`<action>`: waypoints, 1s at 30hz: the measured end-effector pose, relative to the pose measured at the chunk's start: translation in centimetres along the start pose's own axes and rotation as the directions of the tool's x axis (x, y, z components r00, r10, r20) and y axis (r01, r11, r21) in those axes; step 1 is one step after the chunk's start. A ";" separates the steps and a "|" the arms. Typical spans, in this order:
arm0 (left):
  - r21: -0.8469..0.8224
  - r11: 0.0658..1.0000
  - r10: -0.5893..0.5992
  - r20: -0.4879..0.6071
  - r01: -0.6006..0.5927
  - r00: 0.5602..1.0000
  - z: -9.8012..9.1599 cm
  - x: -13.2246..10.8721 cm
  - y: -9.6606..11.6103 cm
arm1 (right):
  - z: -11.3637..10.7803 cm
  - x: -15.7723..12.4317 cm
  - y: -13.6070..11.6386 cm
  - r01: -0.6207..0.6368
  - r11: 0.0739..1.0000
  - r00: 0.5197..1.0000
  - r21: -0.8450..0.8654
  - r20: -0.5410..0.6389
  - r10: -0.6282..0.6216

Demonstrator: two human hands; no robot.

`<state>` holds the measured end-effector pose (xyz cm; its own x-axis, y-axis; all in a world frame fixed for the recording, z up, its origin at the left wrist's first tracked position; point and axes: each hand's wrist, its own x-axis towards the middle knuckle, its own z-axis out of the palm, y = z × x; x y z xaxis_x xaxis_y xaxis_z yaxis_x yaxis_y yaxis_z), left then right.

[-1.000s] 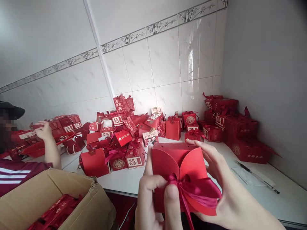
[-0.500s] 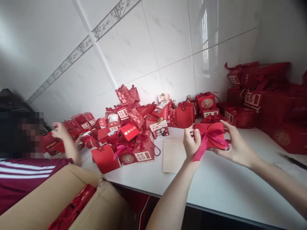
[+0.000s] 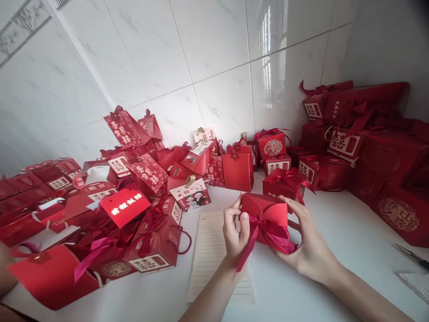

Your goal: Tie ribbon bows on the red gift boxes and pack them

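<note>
I hold a small red gift box (image 3: 264,213) with curved petal flaps and a dark pink ribbon bow (image 3: 268,230) just above the white table (image 3: 335,232). My left hand (image 3: 235,232) grips its left side, thumb and fingers pinched by the ribbon knot. On the right, my right hand (image 3: 301,243) cups the box from below, fingers curled over its top edge. Under my left wrist lies a lined sheet of paper (image 3: 209,241).
A heap of red gift boxes (image 3: 134,201) fills the left half of the table. More boxes line the tiled wall (image 3: 271,147), and larger red boxes (image 3: 375,152) stack at the right corner. A pen (image 3: 410,256) lies at the right edge.
The view has swung down and left, so the other person and the cardboard carton have left the frame. My hands have carried the box lower and nearer the lined sheet.
</note>
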<state>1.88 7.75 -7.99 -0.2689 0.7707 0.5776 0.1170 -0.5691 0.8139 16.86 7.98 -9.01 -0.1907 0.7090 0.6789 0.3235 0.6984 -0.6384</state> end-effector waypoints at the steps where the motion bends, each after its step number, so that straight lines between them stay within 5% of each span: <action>1: -0.010 1.000 -0.004 0.003 0.004 1.000 0.0 -0.1 0.3 | -0.2 0.0 0.0 -0.002 1.000 1.000 0.015 0.000 0.002; 9: -0.038 0.999 0.018 -0.001 -0.018 1.000 0.4 -1.0 2.1 | -1.8 0.2 -0.3 0.054 0.997 0.998 0.055 0.036 -0.056; 16: -0.050 0.982 -0.187 -0.167 0.181 0.968 0.6 -0.9 1.2 | -1.6 -0.2 -0.9 -0.213 0.937 0.932 0.278 0.346 0.109; 21: -0.058 0.963 -0.270 -0.134 0.265 0.953 0.8 -1.3 1.2 | -1.1 0.1 -1.2 -0.364 0.795 0.928 0.485 0.261 0.266; 30: -0.095 0.937 -0.346 -0.114 0.336 0.931 0.6 -1.3 1.6 | -1.5 1.0 -2.4 -0.466 0.822 0.885 0.328 0.178 0.431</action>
<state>2.97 6.03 -7.36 -0.3999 0.8820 0.2495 -0.0718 -0.3015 0.9508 17.29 6.85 -6.29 -0.1947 0.9455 0.2610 0.0508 0.2754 -0.9600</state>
